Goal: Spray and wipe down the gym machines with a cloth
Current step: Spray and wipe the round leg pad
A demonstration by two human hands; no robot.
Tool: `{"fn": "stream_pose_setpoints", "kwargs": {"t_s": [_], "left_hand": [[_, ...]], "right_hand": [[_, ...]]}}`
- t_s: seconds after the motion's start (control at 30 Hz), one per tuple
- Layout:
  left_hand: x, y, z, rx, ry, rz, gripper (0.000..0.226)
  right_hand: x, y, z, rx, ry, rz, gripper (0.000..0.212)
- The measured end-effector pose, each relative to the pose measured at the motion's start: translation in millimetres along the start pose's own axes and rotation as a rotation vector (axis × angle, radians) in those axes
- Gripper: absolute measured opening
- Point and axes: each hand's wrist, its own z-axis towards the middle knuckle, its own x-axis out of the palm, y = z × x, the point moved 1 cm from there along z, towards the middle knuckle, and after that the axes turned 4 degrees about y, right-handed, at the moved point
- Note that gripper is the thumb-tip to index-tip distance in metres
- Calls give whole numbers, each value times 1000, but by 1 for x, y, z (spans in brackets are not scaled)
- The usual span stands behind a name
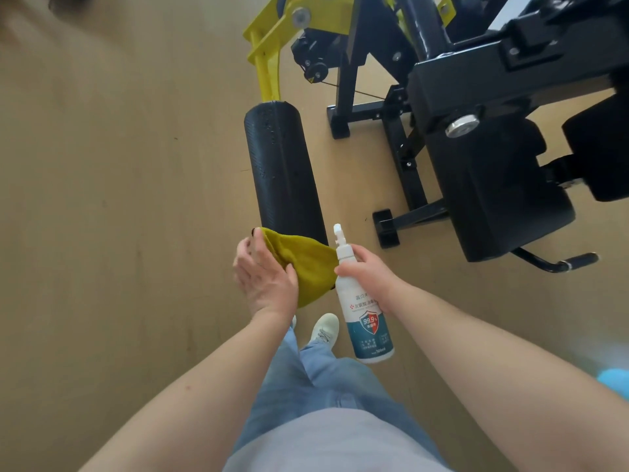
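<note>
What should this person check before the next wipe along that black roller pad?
1. The cloth lies over the near end of the roller pad: ok.
2. The left hand rests flat on the cloth: ok.
3. The right hand grips the spray bottle: ok.
4. The nozzle is aimed at the pad: cannot tell.
5. The pad is wet with spray: cannot tell, only faint specks show.
6. The shoe stands apart from the machine foot: ok.

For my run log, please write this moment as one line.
left grip: presses yellow cloth at roller pad end | right grip: holds spray bottle
</note>
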Motion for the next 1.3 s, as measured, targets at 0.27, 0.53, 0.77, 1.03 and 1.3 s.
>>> {"fn": "stream_pose_setpoints", "kwargs": {"t_s": [0.27,0.53,0.77,1.03,1.3], "left_hand": [[30,-22,-7,142,506,294,109],[49,-27,11,69,481,214,88],[47,-43,45,34,444,210,82],[44,-54,100,171,406,284,68],[47,-52,148,389,285,119,8]], "right_hand": [[-12,-13,9,-8,-36,112,48],[-19,-10,31,8,-48,67,59],[-17,16,57,4,-6,21,60],[-17,49,82,-21,-23,5,62],[-18,82,114,-69,-37,74,69]]}}
